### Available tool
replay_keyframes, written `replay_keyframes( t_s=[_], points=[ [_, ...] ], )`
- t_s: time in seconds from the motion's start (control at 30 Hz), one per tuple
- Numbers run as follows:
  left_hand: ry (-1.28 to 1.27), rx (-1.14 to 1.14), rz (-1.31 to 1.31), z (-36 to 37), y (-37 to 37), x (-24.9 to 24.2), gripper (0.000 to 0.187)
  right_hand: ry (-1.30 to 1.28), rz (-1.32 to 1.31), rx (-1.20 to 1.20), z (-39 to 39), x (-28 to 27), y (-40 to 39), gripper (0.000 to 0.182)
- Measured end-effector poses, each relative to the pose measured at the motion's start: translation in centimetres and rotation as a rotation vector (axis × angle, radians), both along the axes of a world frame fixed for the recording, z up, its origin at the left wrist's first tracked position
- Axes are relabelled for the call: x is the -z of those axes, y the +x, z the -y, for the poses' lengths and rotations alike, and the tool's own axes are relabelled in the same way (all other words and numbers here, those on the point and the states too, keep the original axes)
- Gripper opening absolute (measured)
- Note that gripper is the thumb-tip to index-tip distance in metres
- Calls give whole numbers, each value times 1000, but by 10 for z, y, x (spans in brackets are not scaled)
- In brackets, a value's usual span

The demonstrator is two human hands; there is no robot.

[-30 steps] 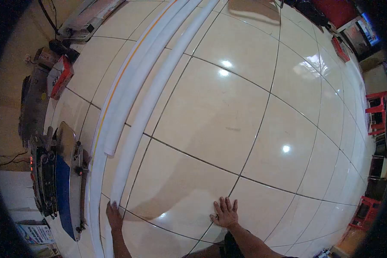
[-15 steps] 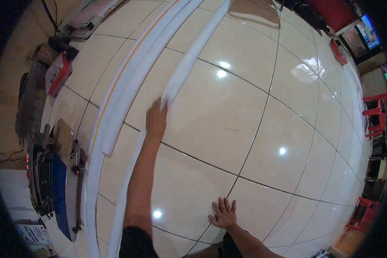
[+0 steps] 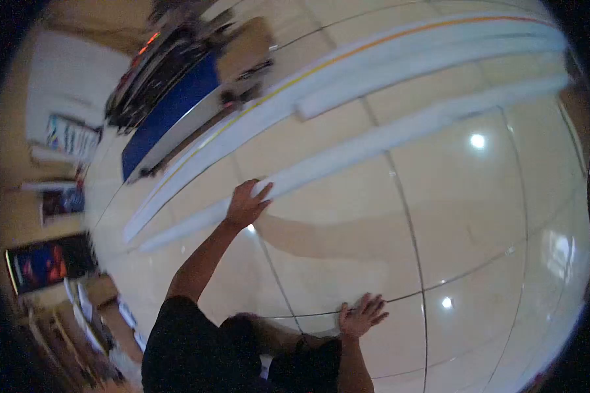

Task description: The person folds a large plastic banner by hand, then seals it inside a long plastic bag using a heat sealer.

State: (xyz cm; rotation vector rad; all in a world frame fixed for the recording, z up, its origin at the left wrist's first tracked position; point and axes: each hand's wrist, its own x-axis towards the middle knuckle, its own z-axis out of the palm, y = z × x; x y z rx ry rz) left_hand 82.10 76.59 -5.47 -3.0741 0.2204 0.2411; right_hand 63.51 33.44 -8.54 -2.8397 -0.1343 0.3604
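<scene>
My left hand point(image 3: 246, 206) is on a long, narrow white roll of sheet material point(image 3: 347, 154) lying across the tiled floor. Its fingers curve over the roll, with the thumb on the near side; the fingertips are partly blurred. My right hand point(image 3: 362, 316) rests flat on the floor tiles, fingers spread and holding nothing. Beyond the roll stretches a white strip with a yellow-orange line point(image 3: 278, 105). Along that strip lies another white roll point(image 3: 400, 77), its near end beside the strip.
A long machine with a blue panel point(image 3: 170, 118) stands beyond the strip at the upper left. Signs point(image 3: 72, 139) and a dark framed picture point(image 3: 46, 263) are along the left side. Glossy floor tiles point(image 3: 465, 242) extend right, with light reflections.
My view has turned, so the rolls now run across instead of up the frame. The left hand has moved along the white roll; the right hand stays flat on the floor.
</scene>
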Motion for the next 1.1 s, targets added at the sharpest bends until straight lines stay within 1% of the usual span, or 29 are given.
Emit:
replay_keyframes(
  t_s=[0.03,0.07,0.1,0.17,0.2,0.23,0.3,0.33,0.4,0.47,0.5,0.53,0.57,0.6,0.67,0.73,0.77,0.8,0.83,0.9,0.93,0.97,1.03,1.07,1.1],
  points=[
    [27,-39,-5,-9,-8,-7,55,-50,13,22,-2,3,-1,77],
    [-56,-20,27,-7,-3,-2,55,-106,30,48,-2,4,2,77],
    [-145,4,63,0,6,4,54,-92,31,17,-1,4,1,77],
    [-129,11,95,17,36,7,55,-120,63,25,-3,4,4,75],
    [-78,-19,21,32,56,7,56,-104,73,37,-6,0,7,71],
    [-110,6,92,40,70,18,55,-97,68,11,-7,0,4,71],
    [-187,-34,115,64,111,8,54,-162,58,37,-7,2,4,69],
    [-190,-48,124,75,120,9,54,-171,84,24,-8,2,5,68],
    [-218,-167,346,85,129,9,56,-179,80,15,-10,0,6,68],
    [-278,-315,220,62,106,-2,59,-191,70,21,-9,-2,4,68],
    [-200,-389,287,43,80,16,61,-193,80,2,-9,-2,4,67],
    [-192,-431,212,16,55,2,62,-201,95,-7,-11,-1,5,67],
    [-230,-593,300,-10,19,15,66,-227,105,20,-11,-1,5,67],
    [-188,-678,298,-35,-18,18,60,-211,108,6,-10,0,5,66],
    [110,-835,372,-73,-109,36,57,-173,84,2,-12,-5,7,66],
    [103,-1489,605,-90,-183,85,67,-208,73,0,-13,-4,7,66],
    [275,-1730,359,-91,-172,75,70,-208,51,-16,-14,-4,8,67],
    [254,-1761,188,-87,-153,54,75,-211,70,-37,-17,-8,12,68],
    [216,-1780,162,-83,-147,54,75,-249,84,-51,-16,-10,13,68],
    [263,-1753,212,-85,-149,53,78,-205,-46,-64,-15,-12,11,70],
    [123,-1781,160,-85,-143,35,80,-211,-221,-53,-15,-21,15,75],
    [102,-1803,152,-86,-144,35,80,-231,-208,-69,-16,-29,19,75],
    [132,-1761,103,-91,-146,35,80,-201,-464,-11,-20,-41,30,81],
    [98,-1744,81,-91,-145,28,79,-183,-551,2,-15,-42,33,92],
    [70,-1746,73,-96,-151,26,79,13,-454,-151,10,-26,32,94]
  ],
)
